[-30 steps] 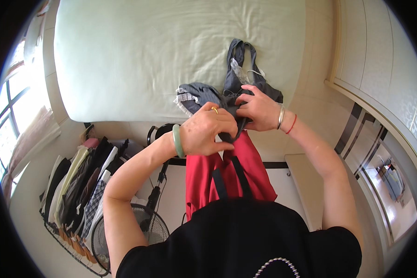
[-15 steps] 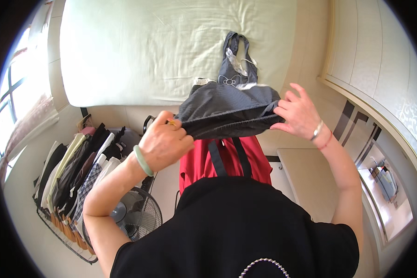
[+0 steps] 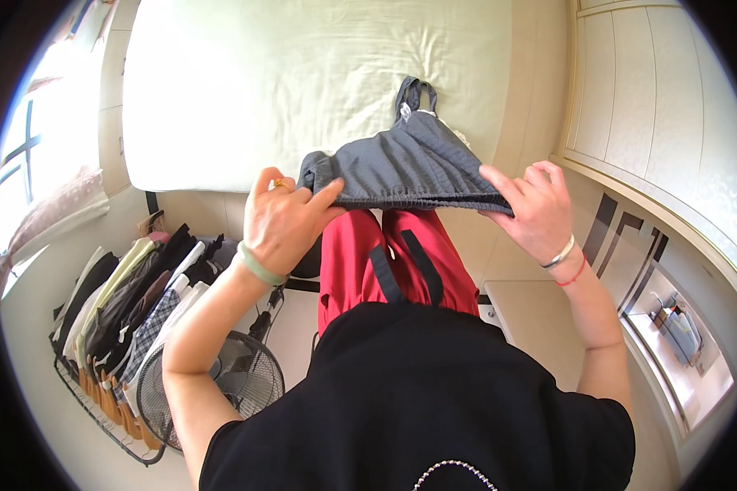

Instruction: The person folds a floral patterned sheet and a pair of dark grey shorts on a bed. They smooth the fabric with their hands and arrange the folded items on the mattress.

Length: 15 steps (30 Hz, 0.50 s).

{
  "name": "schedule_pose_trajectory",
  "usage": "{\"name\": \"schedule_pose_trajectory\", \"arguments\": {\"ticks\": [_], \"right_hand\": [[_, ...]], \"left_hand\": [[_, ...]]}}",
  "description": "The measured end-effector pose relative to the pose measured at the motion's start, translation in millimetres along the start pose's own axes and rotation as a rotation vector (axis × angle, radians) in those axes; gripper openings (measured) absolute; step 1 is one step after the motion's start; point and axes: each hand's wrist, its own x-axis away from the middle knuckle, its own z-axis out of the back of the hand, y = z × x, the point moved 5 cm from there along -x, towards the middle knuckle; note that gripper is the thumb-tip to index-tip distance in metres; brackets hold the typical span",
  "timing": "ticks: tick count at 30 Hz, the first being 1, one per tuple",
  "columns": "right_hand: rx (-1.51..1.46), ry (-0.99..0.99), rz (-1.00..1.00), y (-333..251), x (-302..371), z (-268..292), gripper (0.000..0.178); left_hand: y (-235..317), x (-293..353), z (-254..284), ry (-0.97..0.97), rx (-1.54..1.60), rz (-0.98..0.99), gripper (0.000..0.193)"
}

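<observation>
A dark grey garment with shoulder straps (image 3: 405, 164) is stretched between my hands, its gathered elastic edge towards me. Its straps lie farther off on the pale green bed, with some white trim showing beside them. My left hand (image 3: 291, 217), with a ring and a green bangle, pinches the left end of the gathered edge. At the opposite end, my right hand (image 3: 536, 204) grips the same edge between thumb and fingers. The edge hangs just above my red trousers (image 3: 352, 270). The inside of the garment is mostly hidden.
The bed (image 3: 246, 98) spreads out ahead. At the left stand a rack of hanging clothes (image 3: 131, 311) and a black fan (image 3: 250, 376) by my left elbow. Pale cabinets (image 3: 647, 98) and a mirror (image 3: 680, 344) line the right side.
The garment's gathered edge has been raised and pulled flatter, and its cloth now covers the embroidered bow. My left hand has turned and shifted slightly away from me.
</observation>
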Motion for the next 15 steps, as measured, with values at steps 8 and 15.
{"name": "schedule_pose_trajectory", "arguments": {"ticks": [8,15], "right_hand": [[-0.936,0.202,-0.445,-10,-8,-34,0.016],[-1.261,0.089,-0.398,-67,-42,-53,0.065]], "left_hand": [[-9,-10,-37,0.184,0.875,0.491,0.012],[70,-19,-71,0.051,1.905,0.65,0.03]]}}
